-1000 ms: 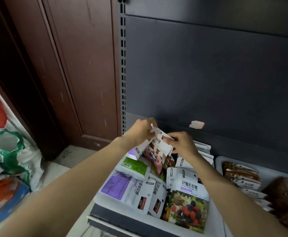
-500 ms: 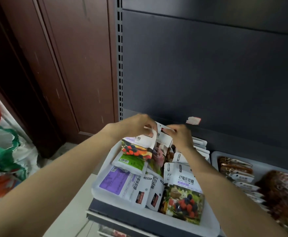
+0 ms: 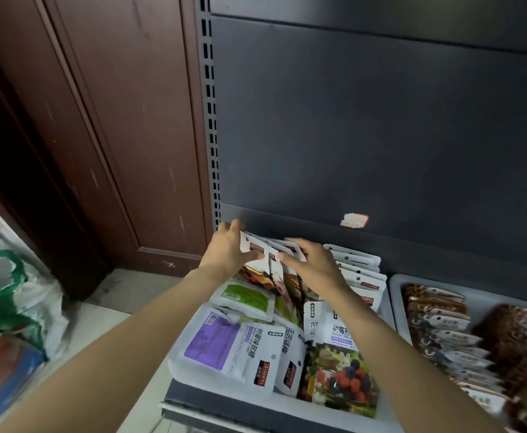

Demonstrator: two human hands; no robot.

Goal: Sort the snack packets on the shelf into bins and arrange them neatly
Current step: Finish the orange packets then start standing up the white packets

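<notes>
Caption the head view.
Both hands press upright packets into the white bin.

A small shop, this: dark metal retail shelving (image 3: 381,135) with a slotted upright (image 3: 212,120) at twelve o'clock, and bins (image 3: 395,295) packed with rows of hang-hole snack packets (image 3: 357,270) at four o'clock.
</notes>
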